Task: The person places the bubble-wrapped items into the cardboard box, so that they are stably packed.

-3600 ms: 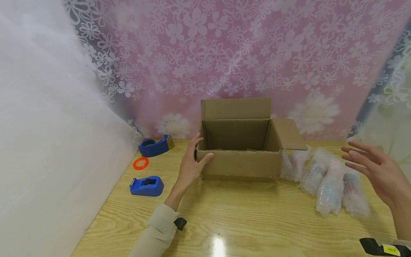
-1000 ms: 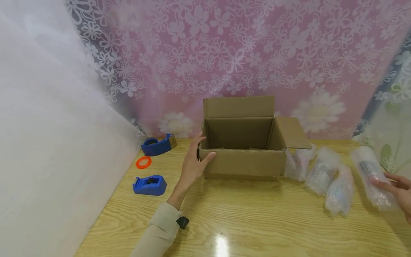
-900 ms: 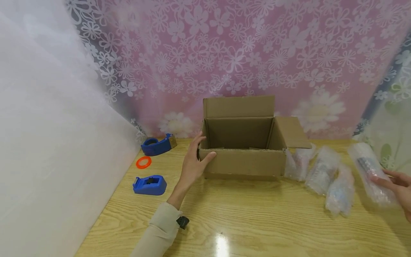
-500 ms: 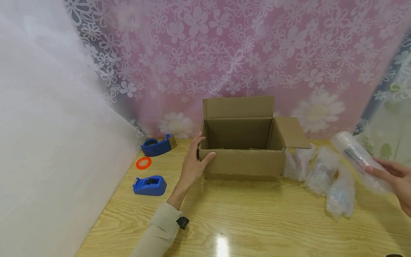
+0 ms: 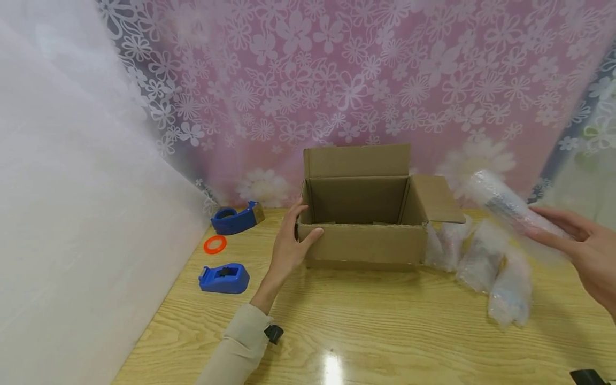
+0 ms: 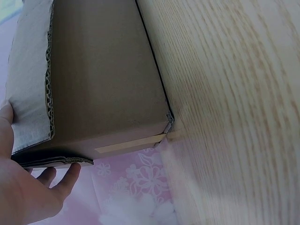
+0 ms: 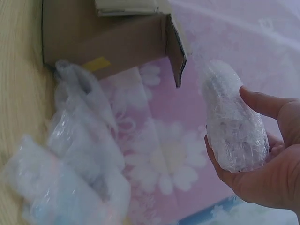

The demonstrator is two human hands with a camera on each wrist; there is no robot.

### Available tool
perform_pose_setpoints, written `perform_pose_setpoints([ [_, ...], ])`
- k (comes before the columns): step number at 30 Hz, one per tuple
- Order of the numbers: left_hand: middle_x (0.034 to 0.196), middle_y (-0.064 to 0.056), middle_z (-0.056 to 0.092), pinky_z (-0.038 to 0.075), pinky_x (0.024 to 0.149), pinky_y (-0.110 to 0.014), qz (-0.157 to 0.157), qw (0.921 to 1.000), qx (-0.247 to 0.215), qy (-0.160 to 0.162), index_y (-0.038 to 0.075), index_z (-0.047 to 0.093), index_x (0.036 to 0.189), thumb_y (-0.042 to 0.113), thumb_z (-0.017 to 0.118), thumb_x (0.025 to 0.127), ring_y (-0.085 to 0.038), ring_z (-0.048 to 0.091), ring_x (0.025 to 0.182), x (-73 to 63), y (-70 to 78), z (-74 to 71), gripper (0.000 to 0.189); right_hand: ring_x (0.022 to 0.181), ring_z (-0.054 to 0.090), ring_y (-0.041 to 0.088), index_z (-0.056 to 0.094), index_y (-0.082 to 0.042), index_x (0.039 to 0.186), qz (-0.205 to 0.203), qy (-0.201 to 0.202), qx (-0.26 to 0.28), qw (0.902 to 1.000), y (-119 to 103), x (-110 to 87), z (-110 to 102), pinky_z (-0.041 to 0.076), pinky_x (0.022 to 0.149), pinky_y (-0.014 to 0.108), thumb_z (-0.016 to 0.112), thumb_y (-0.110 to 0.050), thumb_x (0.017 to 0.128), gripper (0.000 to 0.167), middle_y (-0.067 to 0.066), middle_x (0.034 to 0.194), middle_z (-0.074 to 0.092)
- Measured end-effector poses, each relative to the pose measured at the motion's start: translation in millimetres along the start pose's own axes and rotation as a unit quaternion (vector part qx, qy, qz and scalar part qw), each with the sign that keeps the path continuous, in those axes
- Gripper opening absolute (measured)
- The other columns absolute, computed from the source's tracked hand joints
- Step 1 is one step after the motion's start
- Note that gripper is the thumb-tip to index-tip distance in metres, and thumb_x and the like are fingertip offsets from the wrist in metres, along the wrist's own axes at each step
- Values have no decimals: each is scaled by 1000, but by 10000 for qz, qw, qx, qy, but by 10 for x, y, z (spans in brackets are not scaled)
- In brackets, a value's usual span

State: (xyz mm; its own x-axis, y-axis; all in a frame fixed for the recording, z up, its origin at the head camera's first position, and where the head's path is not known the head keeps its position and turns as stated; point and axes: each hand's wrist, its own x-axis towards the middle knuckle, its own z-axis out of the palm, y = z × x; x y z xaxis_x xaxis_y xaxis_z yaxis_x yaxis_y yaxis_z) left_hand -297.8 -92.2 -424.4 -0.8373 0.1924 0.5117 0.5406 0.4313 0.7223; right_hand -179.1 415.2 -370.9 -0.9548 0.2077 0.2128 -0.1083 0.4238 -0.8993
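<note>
An uncovered cardboard box point(image 5: 363, 243) stands on the wooden table, its back flap upright and its right flap folded outward. My left hand point(image 5: 289, 246) grips the box's front left corner, thumb on the front and fingers at the left side; the left wrist view shows the fingers at the folded flaps point(image 6: 51, 161). My right hand point(image 5: 577, 240) holds a bubble-wrapped bundle point(image 5: 510, 208) up in the air, right of the box, tilted with its far end toward the box. What is inside the wrap is blurred, with a dark patch showing.
Several other bubble-wrapped bundles point(image 5: 510, 291) lie right of the box. On the left are a blue tape dispenser point(image 5: 225, 278), an orange ring point(image 5: 215, 244) and a blue hand-held tape cutter point(image 5: 236, 219). A pink flowered curtain point(image 5: 356, 80) hangs behind, a white sheet point(image 5: 86, 187) at left.
My right hand has picked up a bubble-wrapped bundle from the right end of the row, then carried it up and left toward the box. The left hand stays on the box corner.
</note>
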Motion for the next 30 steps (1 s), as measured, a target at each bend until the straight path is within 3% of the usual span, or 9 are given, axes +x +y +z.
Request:
perform_pose_setpoints([
  [1,172,6,24,23,128,-42,-25,10000,-13,0,19,38,161,36,72,101,-21,25,158,0,-3,1,71,153,18,-1,35,-36,162,1,-50,-52,10000,-52,1,25,-8,131,36,61,-24,108,62,-32,146,38],
  [4,172,6,24,24,127,-41,-31,10000,-52,16,18,38,161,36,72,100,-19,25,157,-1,-9,2,72,153,15,-1,37,-32,162,-89,-193,-94,9997,-227,22,85,-4,129,25,61,-22,107,61,-28,154,35],
  [6,172,8,23,23,128,-40,-10,10000,-51,18,18,38,161,37,72,100,-18,25,157,-1,-18,7,72,147,26,1,40,-29,161,-209,-299,-176,9992,-336,45,120,17,121,12,62,-18,107,60,-26,151,37],
  [8,172,10,23,22,128,-39,16,10000,-33,10,20,38,161,38,72,100,-16,24,158,0,-25,12,71,139,36,1,42,-26,160,-348,-433,-270,9981,-438,69,162,34,107,8,63,-17,106,59,-24,149,39],
  [11,171,9,23,23,128,-39,36,10000,-45,9,23,39,160,37,72,100,-17,24,158,5,-23,16,70,117,46,-4,47,-21,158,-480,-594,-353,9965,-563,110,235,43,80,6,66,-14,104,57,-25,142,42],
  [16,171,9,25,30,125,-45,-38,10000,-71,18,25,40,159,37,73,100,-19,26,157,10,-12,4,69,138,36,3,47,-24,158,-505,-980,-481,9927,-735,152,408,38,90,11,66,-22,105,57,-16,154,41],
  [22,171,5,26,30,125,-48,-38,9999,-101,48,16,42,159,36,74,99,-23,27,157,12,-17,-8,71,137,38,6,49,-23,156,-590,-1431,-479,9868,-896,231,646,40,98,29,68,-24,104,56,-9,158,41],
  [26,171,3,26,28,126,-43,-9,9999,-99,32,15,41,159,35,74,99,-22,26,157,18,-23,-3,71,146,35,22,53,-23,153,-612,-1503,-576,9851,-986,289,794,36,106,55,72,-29,101,56,-2,161,41],
  [30,171,2,26,26,126,-41,1,9999,-110,24,14,41,159,32,74,100,-22,26,157,21,-23,1,69,150,33,34,55,-22,152,-548,-1564,-583,9844,-1075,333,932,40,107,56,74,-34,99,58,4,163,39],
])
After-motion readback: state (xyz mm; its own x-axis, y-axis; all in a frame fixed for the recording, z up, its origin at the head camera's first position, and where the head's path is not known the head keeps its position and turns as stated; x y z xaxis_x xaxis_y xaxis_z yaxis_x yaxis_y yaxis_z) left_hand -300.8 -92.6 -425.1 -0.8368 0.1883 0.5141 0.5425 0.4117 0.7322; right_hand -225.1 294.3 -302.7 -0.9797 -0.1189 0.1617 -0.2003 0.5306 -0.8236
